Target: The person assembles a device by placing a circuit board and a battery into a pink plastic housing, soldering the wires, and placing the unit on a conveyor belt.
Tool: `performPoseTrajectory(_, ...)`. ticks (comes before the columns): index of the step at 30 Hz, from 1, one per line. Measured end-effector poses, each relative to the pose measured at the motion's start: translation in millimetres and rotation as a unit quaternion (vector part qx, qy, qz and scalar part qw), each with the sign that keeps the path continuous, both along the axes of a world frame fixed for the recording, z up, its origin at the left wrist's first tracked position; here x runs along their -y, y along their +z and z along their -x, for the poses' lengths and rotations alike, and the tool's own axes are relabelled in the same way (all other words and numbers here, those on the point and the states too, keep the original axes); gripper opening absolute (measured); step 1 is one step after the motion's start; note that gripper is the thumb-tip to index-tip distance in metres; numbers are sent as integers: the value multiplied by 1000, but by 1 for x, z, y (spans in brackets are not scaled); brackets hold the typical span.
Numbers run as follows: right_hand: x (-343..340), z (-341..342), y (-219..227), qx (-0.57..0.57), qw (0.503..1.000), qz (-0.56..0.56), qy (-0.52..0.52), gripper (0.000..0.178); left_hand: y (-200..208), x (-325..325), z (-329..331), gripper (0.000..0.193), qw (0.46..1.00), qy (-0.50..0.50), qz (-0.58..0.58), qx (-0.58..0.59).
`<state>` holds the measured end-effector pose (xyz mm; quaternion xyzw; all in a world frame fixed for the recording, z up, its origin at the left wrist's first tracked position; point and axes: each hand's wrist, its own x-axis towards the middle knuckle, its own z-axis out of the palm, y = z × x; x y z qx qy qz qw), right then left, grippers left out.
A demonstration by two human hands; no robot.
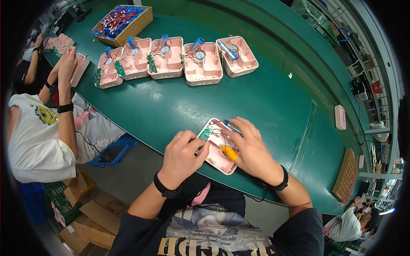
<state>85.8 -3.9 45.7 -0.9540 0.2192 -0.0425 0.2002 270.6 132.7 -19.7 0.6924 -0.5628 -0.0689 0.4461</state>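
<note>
Fingers of the left hand point(184, 154) bunch at a green circuit board point(206, 133); whether they pinch it, I cannot tell. The pink box point(220, 164) lies between both hands, the right hand point(252, 149) arching over it, thumb and fingers apart, by a blue battery point(232, 127). Board and battery seem in; no cover yet. Beyond the hands, five similar boxes point(206, 77) stand open; past them, leftward, a carton point(137, 31).

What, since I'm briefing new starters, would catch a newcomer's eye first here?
Probably the yellow thumb cover on the right hand, over the pink casing that the left hand touches. Then the row of five pink casings farther across the green table, and the carton of blue cells behind its left end.
</note>
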Motion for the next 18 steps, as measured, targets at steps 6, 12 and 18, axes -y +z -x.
performPoseTrajectory(6,-10,-1,0,0,1000,-3,-27,50,1,-1,4,10,1000,17,-2,-7)
performPoseTrajectory(12,-7,3,-6,5,1000,-26,-12,39,-1,-2,5,10,1000,24,4,-14)
performPoseTrajectory(18,-14,6,4,-24,999,34,-12,29,1,-1,6,10,1000,22,8,-6)
